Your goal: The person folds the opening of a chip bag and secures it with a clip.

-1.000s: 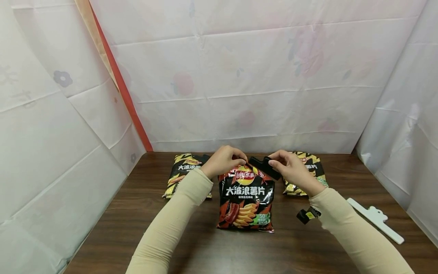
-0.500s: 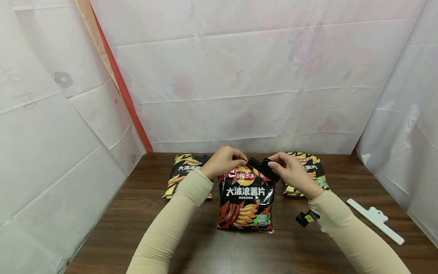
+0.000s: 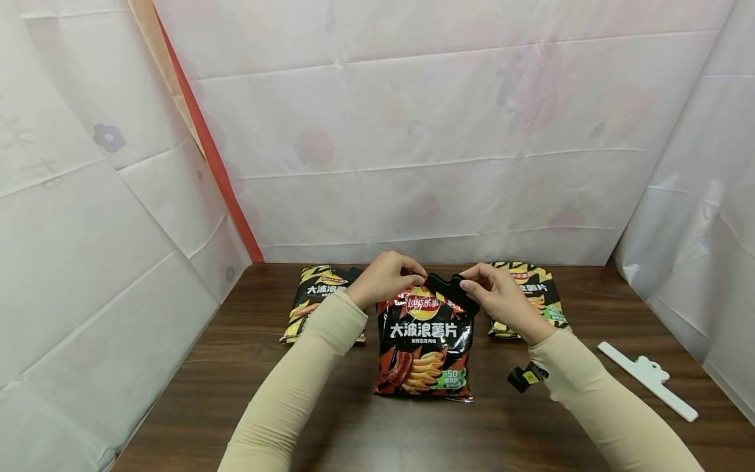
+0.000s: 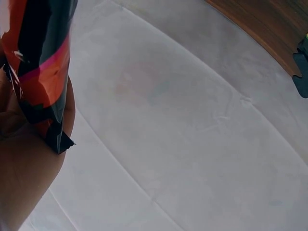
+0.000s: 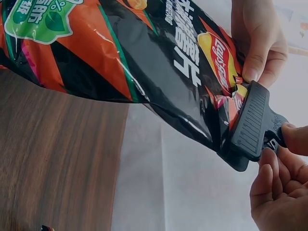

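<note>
A black and red bag of potato chips [image 3: 423, 354] stands upright on the table in the head view. My left hand [image 3: 386, 278] pinches its top edge near the middle. My right hand [image 3: 501, 295] grips the handle of a black bag clip [image 3: 454, 292] between thumb and fingers. In the right wrist view the clip [image 5: 252, 125] lies over the bag's folded top edge, with the left thumb right by its far end. The left wrist view shows a lower corner of foil [image 4: 43, 96] in front of the left hand [image 4: 29, 173].
Behind on the left lies a yellow and black chip bag [image 3: 312, 298] with a dark clip at its top. Another yellow bag [image 3: 531, 295] is behind the right hand. A white clip [image 3: 647, 380] rests on the wooden table [image 3: 265, 406] at right. White sheets [image 3: 413, 131] hang around.
The black clip has moved slightly left and its low end has turned in onto the bag's top right corner. The left hand has stayed in place.
</note>
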The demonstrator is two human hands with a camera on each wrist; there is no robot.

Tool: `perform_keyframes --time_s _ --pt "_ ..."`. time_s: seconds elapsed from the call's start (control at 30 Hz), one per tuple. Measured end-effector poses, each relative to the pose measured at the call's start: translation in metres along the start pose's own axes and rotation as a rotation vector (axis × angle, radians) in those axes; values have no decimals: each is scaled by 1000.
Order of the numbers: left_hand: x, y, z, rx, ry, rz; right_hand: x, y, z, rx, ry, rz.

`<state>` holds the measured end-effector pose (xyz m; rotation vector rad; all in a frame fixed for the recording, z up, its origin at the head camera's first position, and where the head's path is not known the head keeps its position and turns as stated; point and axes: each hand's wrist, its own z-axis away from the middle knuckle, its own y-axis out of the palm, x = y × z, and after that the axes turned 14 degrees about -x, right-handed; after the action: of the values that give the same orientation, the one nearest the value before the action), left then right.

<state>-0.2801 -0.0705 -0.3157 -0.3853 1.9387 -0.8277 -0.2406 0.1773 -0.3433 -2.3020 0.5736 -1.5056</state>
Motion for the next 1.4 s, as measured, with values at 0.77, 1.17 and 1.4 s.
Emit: perform_keyframes --time_s 0.77,1.17,1.4 --pt "0 -3 0 -7 33 -15 -6 7 -1 33 55 -91" --pt "-2 -2 0 -12 49 -60 -9 3 -4 85 112 -86" --pt "-2 0 1 -28 61 -104 -11 2 -5 107 121 -60"
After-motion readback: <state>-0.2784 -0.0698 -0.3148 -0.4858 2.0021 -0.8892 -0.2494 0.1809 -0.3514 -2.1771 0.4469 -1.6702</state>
